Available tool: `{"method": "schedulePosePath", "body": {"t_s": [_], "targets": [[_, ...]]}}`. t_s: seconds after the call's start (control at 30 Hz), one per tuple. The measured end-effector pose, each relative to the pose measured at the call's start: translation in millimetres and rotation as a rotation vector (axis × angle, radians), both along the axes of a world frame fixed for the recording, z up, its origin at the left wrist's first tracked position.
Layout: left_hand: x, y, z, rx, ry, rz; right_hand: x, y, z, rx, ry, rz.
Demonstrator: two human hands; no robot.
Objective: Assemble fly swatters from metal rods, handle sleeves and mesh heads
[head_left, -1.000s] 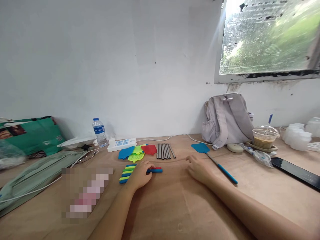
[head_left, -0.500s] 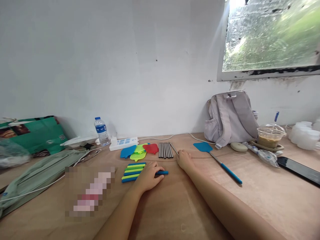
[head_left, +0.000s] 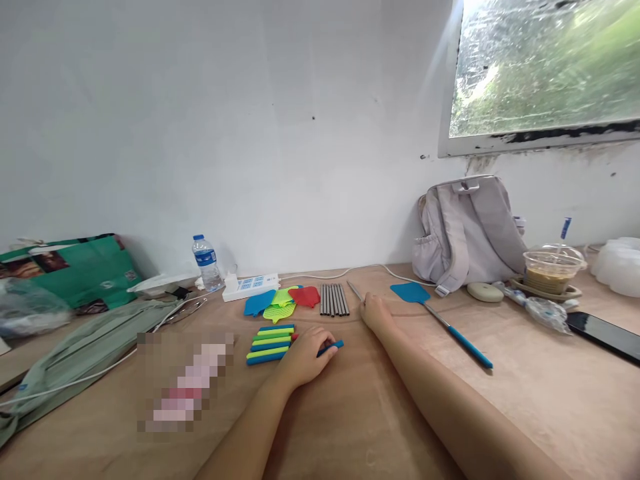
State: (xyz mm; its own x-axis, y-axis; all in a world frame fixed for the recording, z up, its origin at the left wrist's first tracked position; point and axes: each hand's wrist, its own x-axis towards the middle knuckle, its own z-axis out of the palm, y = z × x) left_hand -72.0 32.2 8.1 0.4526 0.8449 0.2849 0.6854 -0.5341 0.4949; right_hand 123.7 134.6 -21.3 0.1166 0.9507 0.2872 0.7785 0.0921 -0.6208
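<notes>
My left hand (head_left: 311, 353) is closed around a blue foam handle sleeve (head_left: 336, 347), whose end juts out past my fingers. Under and beside that hand lie several blue, green and red sleeves (head_left: 270, 343) in a row. My right hand (head_left: 374, 311) grips a thin metal rod (head_left: 354, 290) with its tip pointing away from me. Just left of it several grey metal rods (head_left: 334, 300) lie side by side. Blue, yellow-green and red fly swatter heads (head_left: 279, 303) overlap behind the sleeves. On the right rests a whole fly swatter (head_left: 440, 320) with a blue head and blue handle.
A white power strip (head_left: 251, 287) and a water bottle (head_left: 207, 263) stand near the wall. To the right are a backpack (head_left: 465, 233), a drink cup (head_left: 550, 270) and a phone (head_left: 613, 337). Green cloth (head_left: 95, 353) and a green bag (head_left: 95, 273) lie left.
My left hand has lifted the blue sleeve slightly and tilted its end upward. The right hand still holds the rod. The whole view has shifted a little.
</notes>
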Motion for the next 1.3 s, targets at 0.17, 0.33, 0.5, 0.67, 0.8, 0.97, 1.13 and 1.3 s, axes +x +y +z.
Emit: {"method": "schedulePosePath", "body": {"t_s": [0.17,0.33,0.5,0.67,0.8,0.97,1.13,1.3], "targets": [[9,-1,-2.9,-0.109,-0.373,0.048,6,-4,1.0,0.08,0.303,0.059],[19,-6,-7.7,-0.206,-0.574,-0.017,-2,-38,0.2,0.168,0.614,0.284],[27,-18,-1.1,-0.227,-0.471,-0.057,-8,-84,10.0,0.261,0.753,0.518],[30,-24,9.8,-0.173,-0.38,-0.102,-13,-106,19.6,0.355,0.725,0.605],[32,-21,6.9,-0.154,-0.328,-0.142,-14,-104,15.6,0.324,0.65,0.617],[34,-19,1.1,-0.184,-0.274,-0.166,-11,-98,11.7,0.388,0.483,0.558],[36,-20,2.0,-0.223,-0.271,-0.175,-8,-100,13.6,0.482,0.314,0.545],[38,-18,-1.9,-0.226,-0.299,-0.157,-7,-101,16.5,0.53,0.18,0.516]]}}
